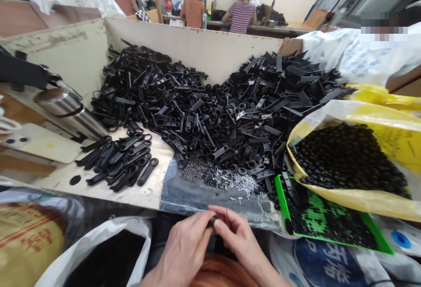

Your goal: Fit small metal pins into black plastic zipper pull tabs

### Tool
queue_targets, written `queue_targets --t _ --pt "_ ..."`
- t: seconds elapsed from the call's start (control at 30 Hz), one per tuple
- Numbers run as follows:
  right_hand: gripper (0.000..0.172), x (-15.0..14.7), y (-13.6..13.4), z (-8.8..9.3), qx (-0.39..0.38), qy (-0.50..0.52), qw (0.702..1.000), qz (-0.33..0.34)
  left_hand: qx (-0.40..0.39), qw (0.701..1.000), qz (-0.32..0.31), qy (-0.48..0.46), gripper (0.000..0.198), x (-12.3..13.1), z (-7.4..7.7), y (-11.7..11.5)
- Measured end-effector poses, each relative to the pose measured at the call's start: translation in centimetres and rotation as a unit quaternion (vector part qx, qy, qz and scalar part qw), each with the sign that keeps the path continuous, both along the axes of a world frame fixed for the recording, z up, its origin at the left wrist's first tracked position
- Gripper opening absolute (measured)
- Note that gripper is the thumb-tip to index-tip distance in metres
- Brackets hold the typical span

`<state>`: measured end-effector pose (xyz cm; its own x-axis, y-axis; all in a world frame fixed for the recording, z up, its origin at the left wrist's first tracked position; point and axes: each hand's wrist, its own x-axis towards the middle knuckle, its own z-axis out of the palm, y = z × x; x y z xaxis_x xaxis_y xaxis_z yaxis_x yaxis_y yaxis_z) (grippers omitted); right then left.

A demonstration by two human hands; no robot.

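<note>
My left hand (187,239) and my right hand (234,231) meet at the front edge of the worktable. Between their fingertips they pinch one small round black plastic part (212,221); its exact kind is mostly covered by the fingers. Just beyond the hands lie a pile of small silver pins (241,182) and a pile of tiny dark parts (194,171) on a dark mat (197,195). Further back rises a big heap of black plastic parts (184,98), some with ring ends. To the left, a group of black ring-ended handles (123,160) rests on the board.
A steel flask (70,111) and a phone (42,142) are on the left. At right, a yellow-white sack (355,155) of black beads overlaps a green tray (329,221). An open white sack (95,252) stands below left. Three people sit with backs turned behind the partition (197,46).
</note>
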<state>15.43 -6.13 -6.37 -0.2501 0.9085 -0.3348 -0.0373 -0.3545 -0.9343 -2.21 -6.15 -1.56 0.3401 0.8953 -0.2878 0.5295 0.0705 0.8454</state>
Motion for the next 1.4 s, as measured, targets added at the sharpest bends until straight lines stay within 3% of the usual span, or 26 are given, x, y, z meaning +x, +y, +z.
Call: queue_targets --t 0.07,0.13,0.23,0.37,0.5,0.6,0.77,1.1,1.4 --pt "0.06 -0.5 0.4 -0.2 -0.02 0.02 0.999 -0.036 0.046 0.998 0.034 0.033 0.033 0.0 -0.1 0.4" --pt "0.058 -0.8 1.1 0.0 -0.012 0.018 0.999 -0.046 0.039 0.996 0.074 0.026 0.04 -0.1 -0.1 0.7" --pt "0.048 -0.6 2.3 0.8 0.022 -0.012 1.0 -0.014 -0.091 0.989 0.102 -0.059 0.046 -0.6 -0.1 0.8" --pt "0.04 -0.2 2.9 1.7 0.104 -0.075 0.99 0.056 -0.245 0.946 0.119 -0.174 0.044 -1.3 -0.3 0.8" --pt "0.038 -0.2 3.0 2.0 0.142 -0.085 0.984 0.073 -0.255 0.941 0.116 -0.192 0.047 -1.1 -0.5 0.9" --pt "0.039 -0.3 3.1 2.1 0.143 -0.079 0.984 0.076 -0.257 0.943 0.091 -0.19 0.061 -0.8 -0.7 0.7" --pt "0.039 0.1 3.1 2.0 0.157 -0.098 0.976 0.116 -0.316 0.896 0.16 -0.267 0.09 -0.7 -0.5 -0.3" --pt "0.037 1.6 3.7 3.3 0.167 -0.118 0.957 0.206 -0.371 0.862 0.142 -0.316 0.08 -1.0 0.0 -0.5" --pt "0.036 1.9 3.9 2.8 0.147 -0.117 0.96 0.21 -0.37 0.86 0.157 -0.313 0.067 -0.8 -1.1 -0.8"
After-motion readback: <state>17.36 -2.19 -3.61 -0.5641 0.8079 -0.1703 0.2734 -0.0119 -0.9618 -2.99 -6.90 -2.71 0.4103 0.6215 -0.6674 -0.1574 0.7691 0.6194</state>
